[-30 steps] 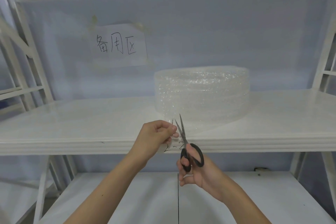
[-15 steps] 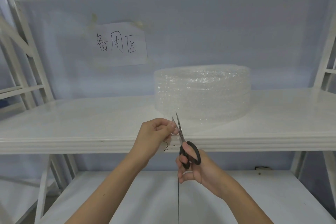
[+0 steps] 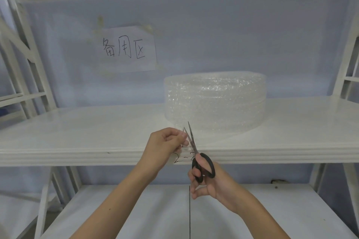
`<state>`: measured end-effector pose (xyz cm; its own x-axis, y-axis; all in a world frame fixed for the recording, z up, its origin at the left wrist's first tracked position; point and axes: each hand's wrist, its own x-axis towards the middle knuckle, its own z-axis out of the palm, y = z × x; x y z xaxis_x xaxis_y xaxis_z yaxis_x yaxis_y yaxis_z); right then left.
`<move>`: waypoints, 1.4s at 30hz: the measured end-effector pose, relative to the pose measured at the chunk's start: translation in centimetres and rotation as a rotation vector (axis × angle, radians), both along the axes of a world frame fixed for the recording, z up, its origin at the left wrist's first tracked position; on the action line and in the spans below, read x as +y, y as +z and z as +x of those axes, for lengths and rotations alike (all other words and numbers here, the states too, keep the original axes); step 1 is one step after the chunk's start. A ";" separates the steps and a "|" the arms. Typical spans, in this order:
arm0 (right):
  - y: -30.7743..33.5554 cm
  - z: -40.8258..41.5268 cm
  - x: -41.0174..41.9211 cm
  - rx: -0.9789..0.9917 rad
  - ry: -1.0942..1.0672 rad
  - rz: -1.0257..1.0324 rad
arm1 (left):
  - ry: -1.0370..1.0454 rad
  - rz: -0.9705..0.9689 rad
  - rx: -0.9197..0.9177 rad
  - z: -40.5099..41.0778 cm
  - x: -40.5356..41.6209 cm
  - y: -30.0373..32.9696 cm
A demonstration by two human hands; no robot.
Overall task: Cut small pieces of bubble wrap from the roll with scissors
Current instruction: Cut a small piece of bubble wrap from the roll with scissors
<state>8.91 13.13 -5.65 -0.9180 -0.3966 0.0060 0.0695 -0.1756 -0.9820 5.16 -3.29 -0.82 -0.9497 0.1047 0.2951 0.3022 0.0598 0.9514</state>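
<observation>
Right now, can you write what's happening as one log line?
step: cutting | left hand: pinching clear bubble wrap strip | right hand: holding black-handled scissors, blades open | clear bubble wrap roll: on white shelf

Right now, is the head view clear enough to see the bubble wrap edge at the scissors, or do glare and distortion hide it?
Head view: lighting is soft and even, no hard shadows; the bubble wrap roll sparkles but reads clearly. The clear strip pinched by the left hand is nearly invisible against the white shelf. The scissors in the right hand are sharp. Wide-angle bending shows at the frame edges.
</observation>
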 end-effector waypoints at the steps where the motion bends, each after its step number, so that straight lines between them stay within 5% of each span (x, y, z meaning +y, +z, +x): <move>1: 0.1 0.0 0.0 -0.001 0.003 -0.002 | -0.004 -0.002 -0.001 0.0 0.0 0.0; 42: 2.8 -0.6 -1.4 0.073 -0.061 0.026 | -0.206 -0.234 0.005 0.3 -1.4 0.6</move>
